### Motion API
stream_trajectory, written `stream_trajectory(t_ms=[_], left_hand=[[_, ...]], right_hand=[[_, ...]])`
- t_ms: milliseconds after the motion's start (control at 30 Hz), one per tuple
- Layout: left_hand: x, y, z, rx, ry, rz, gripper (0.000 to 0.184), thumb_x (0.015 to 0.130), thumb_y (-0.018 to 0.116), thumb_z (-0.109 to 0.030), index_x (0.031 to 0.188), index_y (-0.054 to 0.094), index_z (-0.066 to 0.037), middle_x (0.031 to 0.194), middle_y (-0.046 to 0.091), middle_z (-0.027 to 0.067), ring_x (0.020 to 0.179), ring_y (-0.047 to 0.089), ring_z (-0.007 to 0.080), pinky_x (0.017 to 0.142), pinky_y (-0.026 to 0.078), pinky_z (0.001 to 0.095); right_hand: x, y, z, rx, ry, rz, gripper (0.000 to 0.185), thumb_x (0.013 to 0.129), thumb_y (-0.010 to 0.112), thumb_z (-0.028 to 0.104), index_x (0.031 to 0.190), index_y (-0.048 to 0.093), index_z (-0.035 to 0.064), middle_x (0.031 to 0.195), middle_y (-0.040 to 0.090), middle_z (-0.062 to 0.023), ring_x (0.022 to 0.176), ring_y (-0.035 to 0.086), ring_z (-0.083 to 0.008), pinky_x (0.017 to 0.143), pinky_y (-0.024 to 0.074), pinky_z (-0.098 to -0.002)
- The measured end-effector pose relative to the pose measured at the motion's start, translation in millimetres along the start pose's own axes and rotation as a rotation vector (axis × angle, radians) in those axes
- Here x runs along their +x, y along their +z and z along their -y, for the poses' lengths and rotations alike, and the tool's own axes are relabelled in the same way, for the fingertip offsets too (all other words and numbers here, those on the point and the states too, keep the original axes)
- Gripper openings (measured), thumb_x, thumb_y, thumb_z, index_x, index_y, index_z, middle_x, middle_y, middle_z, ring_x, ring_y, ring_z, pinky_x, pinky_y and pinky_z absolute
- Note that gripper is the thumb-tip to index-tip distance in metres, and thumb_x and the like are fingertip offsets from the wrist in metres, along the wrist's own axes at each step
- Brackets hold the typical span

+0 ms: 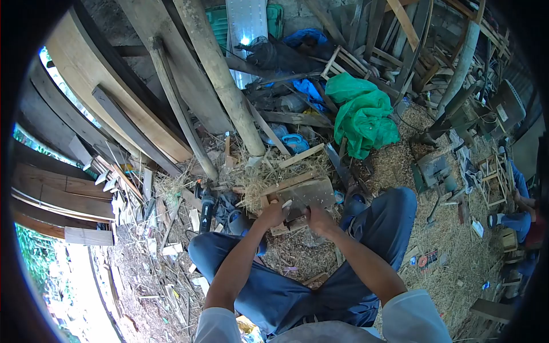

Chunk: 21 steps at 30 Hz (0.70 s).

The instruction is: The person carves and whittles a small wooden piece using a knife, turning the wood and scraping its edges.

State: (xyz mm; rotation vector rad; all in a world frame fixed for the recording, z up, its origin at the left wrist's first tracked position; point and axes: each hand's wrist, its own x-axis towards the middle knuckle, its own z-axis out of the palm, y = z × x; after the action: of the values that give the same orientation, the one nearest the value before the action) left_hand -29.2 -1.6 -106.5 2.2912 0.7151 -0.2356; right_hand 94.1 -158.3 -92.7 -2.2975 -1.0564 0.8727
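Between my knees a wooden board [314,193] lies low over the shavings, its face pale and worn. My left hand [273,215] is closed at the board's left side, by a small whitish piece [287,203]. My right hand [323,222] is closed at the near edge, fingers bent around the end of a dark flat piece [295,214]. That dark piece spans the gap between both hands; its kind is too small to make out. What my left fingers grip is partly hidden.
A power tool [206,208] stands left of my left foot. Ahead lie a green sheet [363,114], a thick pole [220,80] and scrap timber. Long planks [114,86] lean at the left. On the right are a small wooden frame [490,182] and another person's leg [514,224].
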Motion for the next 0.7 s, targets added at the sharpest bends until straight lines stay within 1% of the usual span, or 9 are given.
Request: stream_trajectory(t_ms=[67, 133, 200, 333, 400, 433, 533, 600, 700], left_hand=[[-0.4, 2.5, -2.1, 0.047, -0.104, 0.098, 0.031, 0.090, 0.046, -0.023, 0.113, 0.050, -0.002, 0.092, 0.060, 0.0252, 0.085, 0.058, 0.0413, 0.072, 0.044, 0.0470], [-0.7, 7.8, 0.9, 0.064, -0.109, 0.132, 0.031, 0.090, 0.046, -0.022, 0.113, 0.050, -0.001, 0.091, 0.059, 0.0261, 0.084, 0.058, 0.0414, 0.071, 0.044, 0.0477], [1.2, 7.4, -0.6, 0.084, -0.107, 0.166, 0.030, 0.091, 0.046, -0.021, 0.113, 0.049, -0.001, 0.090, 0.059, 0.0270, 0.084, 0.058, 0.0414, 0.071, 0.044, 0.0483], [4.1, 13.7, 0.8, 0.074, -0.077, 0.152, 0.030, 0.090, 0.046, -0.019, 0.111, 0.048, 0.001, 0.086, 0.060, 0.0278, 0.081, 0.059, 0.0416, 0.070, 0.045, 0.0493], [4.8, 18.9, 6.2, 0.074, -0.057, 0.147, 0.030, 0.089, 0.046, -0.019, 0.110, 0.047, 0.002, 0.084, 0.060, 0.0280, 0.081, 0.059, 0.0417, 0.070, 0.045, 0.0494], [4.9, 20.3, 6.8, 0.118, -0.029, 0.117, 0.029, 0.089, 0.046, -0.019, 0.108, 0.047, 0.003, 0.083, 0.060, 0.0279, 0.079, 0.059, 0.0416, 0.069, 0.046, 0.0493], [3.7, 23.8, 3.2, 0.205, -0.006, 0.076, 0.028, 0.088, 0.047, -0.019, 0.104, 0.048, 0.005, 0.080, 0.060, 0.0275, 0.076, 0.060, 0.0415, 0.067, 0.046, 0.0491], [1.8, 24.4, -0.1, 0.241, -0.010, 0.061, 0.027, 0.088, 0.048, -0.019, 0.101, 0.048, 0.005, 0.079, 0.060, 0.0272, 0.075, 0.060, 0.0414, 0.067, 0.047, 0.0492], [0.4, 24.1, -1.9, 0.293, 0.016, 0.042, 0.027, 0.087, 0.048, -0.019, 0.099, 0.049, 0.005, 0.076, 0.061, 0.0255, 0.074, 0.060, 0.0405, 0.066, 0.048, 0.0485]], right_hand=[[0.4, 4.5, 5.0, -0.026, -0.019, 0.025, 0.028, 0.092, 0.042, 0.023, 0.097, 0.050, -0.0025, 0.084, 0.058, -0.0287, 0.078, 0.057, -0.0436, 0.065, 0.0453, -0.0520], [-5.1, 0.8, 16.4, -0.049, -0.036, 0.052, 0.027, 0.092, 0.041, 0.024, 0.098, 0.050, -0.0020, 0.083, 0.058, -0.0288, 0.078, 0.058, -0.0440, 0.065, 0.0454, -0.0524], [-10.6, -16.1, 30.7, -0.071, 0.027, 0.180, 0.028, 0.094, 0.039, 0.024, 0.104, 0.049, -0.0005, 0.088, 0.061, -0.0255, 0.084, 0.059, -0.0420, 0.073, 0.0460, -0.0508], [-4.4, -7.9, 27.7, -0.169, 0.004, 0.176, 0.027, 0.094, 0.038, 0.022, 0.105, 0.048, -0.0003, 0.087, 0.062, -0.0237, 0.081, 0.061, -0.0403, 0.074, 0.0461, -0.0498], [-2.1, -0.3, 24.9, -0.263, -0.062, 0.094, 0.027, 0.092, 0.043, 0.023, 0.104, 0.047, -0.0008, 0.085, 0.061, -0.0258, 0.078, 0.061, -0.0423, 0.067, 0.0490, -0.0503], [-3.0, 2.5, 24.4, -0.254, -0.057, 0.099, 0.027, 0.092, 0.043, 0.023, 0.104, 0.047, -0.0008, 0.085, 0.061, -0.0258, 0.078, 0.061, -0.0423, 0.067, 0.0490, -0.0503], [-9.9, -1.1, 33.2, -0.390, -0.079, 0.133, 0.024, 0.090, 0.045, 0.018, 0.104, 0.046, -0.0015, 0.086, 0.061, -0.0264, 0.080, 0.063, -0.0402, 0.064, 0.0521, -0.0466], [-12.7, -6.3, 44.0, -0.497, 0.001, 0.182, 0.024, 0.084, 0.051, 0.011, 0.104, 0.047, -0.0005, 0.090, 0.064, -0.0193, 0.083, 0.065, -0.0292, 0.071, 0.0523, -0.0398], [-10.6, -1.5, 45.7, -0.633, -0.019, 0.172, 0.023, 0.084, 0.051, 0.009, 0.105, 0.047, 0.0000, 0.092, 0.063, -0.0187, 0.083, 0.065, -0.0285, 0.069, 0.0535, -0.0367]])
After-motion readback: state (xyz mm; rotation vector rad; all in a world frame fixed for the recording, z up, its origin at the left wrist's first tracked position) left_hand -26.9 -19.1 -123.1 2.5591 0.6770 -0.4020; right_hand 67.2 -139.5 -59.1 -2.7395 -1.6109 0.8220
